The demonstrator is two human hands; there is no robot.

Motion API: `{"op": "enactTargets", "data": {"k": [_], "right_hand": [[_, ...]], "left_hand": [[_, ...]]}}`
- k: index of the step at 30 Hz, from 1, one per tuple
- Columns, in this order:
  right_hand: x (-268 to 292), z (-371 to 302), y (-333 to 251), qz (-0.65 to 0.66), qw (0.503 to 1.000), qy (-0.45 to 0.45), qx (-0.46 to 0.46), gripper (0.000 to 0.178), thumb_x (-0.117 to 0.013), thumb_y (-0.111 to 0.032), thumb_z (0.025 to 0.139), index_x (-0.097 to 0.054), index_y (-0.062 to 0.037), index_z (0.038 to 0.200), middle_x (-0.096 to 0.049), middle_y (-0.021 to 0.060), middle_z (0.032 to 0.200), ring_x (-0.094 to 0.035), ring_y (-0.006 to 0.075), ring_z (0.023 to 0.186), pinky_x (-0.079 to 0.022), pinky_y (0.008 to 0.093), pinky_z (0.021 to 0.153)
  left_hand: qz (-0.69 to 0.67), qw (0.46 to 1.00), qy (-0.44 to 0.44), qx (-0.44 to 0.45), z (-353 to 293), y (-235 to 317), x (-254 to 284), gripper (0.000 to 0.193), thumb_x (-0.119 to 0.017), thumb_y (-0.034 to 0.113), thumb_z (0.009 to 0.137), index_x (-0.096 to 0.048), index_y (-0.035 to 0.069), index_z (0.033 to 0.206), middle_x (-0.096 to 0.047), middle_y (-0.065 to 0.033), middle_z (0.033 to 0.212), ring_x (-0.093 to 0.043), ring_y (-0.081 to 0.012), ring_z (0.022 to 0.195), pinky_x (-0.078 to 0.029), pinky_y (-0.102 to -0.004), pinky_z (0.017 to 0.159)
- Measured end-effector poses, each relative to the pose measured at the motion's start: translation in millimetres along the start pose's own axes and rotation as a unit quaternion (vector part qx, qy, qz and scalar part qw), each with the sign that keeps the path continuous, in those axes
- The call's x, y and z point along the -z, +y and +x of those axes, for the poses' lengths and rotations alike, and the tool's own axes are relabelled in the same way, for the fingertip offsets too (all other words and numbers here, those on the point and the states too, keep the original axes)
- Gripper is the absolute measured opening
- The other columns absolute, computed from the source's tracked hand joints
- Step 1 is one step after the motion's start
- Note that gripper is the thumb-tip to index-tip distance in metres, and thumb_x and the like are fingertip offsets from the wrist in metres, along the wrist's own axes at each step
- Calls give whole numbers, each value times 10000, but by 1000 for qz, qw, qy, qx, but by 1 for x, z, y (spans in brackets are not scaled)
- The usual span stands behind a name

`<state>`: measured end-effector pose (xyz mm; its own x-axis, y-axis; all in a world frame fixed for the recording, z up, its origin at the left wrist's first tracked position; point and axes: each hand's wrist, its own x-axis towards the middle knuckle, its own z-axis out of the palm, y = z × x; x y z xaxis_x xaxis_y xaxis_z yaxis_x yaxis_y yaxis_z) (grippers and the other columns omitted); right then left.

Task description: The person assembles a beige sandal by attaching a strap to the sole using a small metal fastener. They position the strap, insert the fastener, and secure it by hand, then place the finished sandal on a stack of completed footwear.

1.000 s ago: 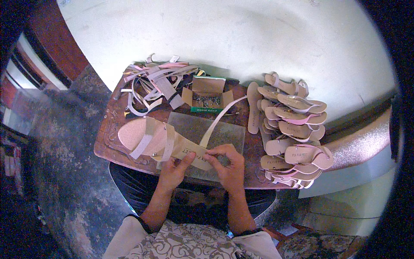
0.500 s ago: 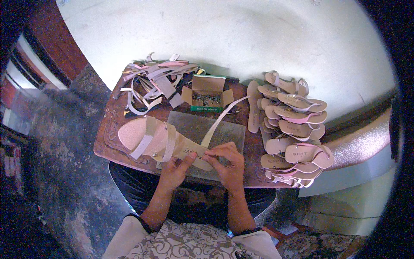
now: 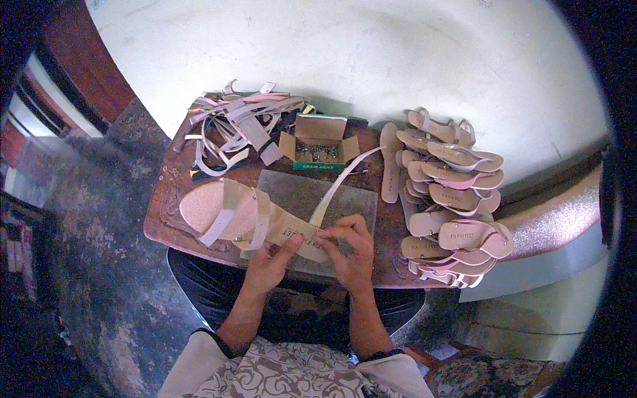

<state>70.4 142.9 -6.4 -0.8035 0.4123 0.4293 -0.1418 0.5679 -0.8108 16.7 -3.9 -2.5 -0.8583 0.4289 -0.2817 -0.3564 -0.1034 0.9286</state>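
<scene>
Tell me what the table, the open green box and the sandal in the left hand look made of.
Table: likely wood, dark reddish-brown, perhaps varnished, with carved-looking lines near its left edge.
Open box: probably thin cardboard, green front, plain brown flaps.
Sandal: leather or synthetic, I can't tell which; smooth beige sole, thin bending straps.

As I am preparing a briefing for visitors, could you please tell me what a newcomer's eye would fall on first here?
Probably the strapped sandal just left of centre, held in the left grip with the right grip at its heel end. Next might come the piled tan sandals along the table's right end, then the tangle of loose straps at its far left corner.
</scene>
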Motion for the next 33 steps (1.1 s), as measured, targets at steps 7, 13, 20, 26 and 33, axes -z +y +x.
{"op": "enactTargets", "data": {"k": [7, 13, 20, 26, 33], "right_hand": [[0, 0, -2, 7, 1000, -14, -11, 197, -764, -46, 618, -665, -77, 786, -530, 43, 794, -518, 175, 769, -422, 279, 686], [2, 2, -5, 41, 998, -20, -54, 174, -754, -65, 645, -647, -49, 780, -515, 39, 794, -511, 171, 791, -408, 272, 714], [2, 4, -5, 57, 996, -29, -70, 140, -731, -68, 677, -630, -36, 769, -506, 45, 803, -506, 168, 786, -405, 269, 716], [-1, 4, -5, 1, 998, -13, -62, 132, -730, -71, 686, -621, -36, 752, -511, 55, 805, -515, 172, 783, -409, 270, 708], [-1, 6, -8, 36, 994, -13, -106, 261, -748, -90, 693, -607, -49, 909, -564, 39, 841, -547, 155, 793, -433, 283, 713]], "left_hand": [[21, 999, 16, 28, -3, 8, -3, 247, -619, 183, 857, -593, 22, 1043, -630, -51, 967, -576, -148, 882, -446, -284, 790], [62, 998, 27, -2, 0, -1, 0, 237, -625, 196, 853, -596, 30, 1019, -629, -43, 925, -583, -141, 848, -461, -277, 724], [64, 994, 33, -81, 5, -20, 4, 223, -630, 234, 849, -626, 28, 934, -640, -64, 849, -597, -134, 803, -477, -303, 687], [179, 981, 22, -72, 8, -24, 6, 245, -628, 238, 847, -635, 19, 958, -655, -77, 895, -607, -176, 823, -484, -335, 731], [161, 986, 22, -36, 8, -26, 9, 272, -627, 248, 851, -622, 13, 988, -647, -86, 925, -603, -188, 848, -480, -346, 742]]}}
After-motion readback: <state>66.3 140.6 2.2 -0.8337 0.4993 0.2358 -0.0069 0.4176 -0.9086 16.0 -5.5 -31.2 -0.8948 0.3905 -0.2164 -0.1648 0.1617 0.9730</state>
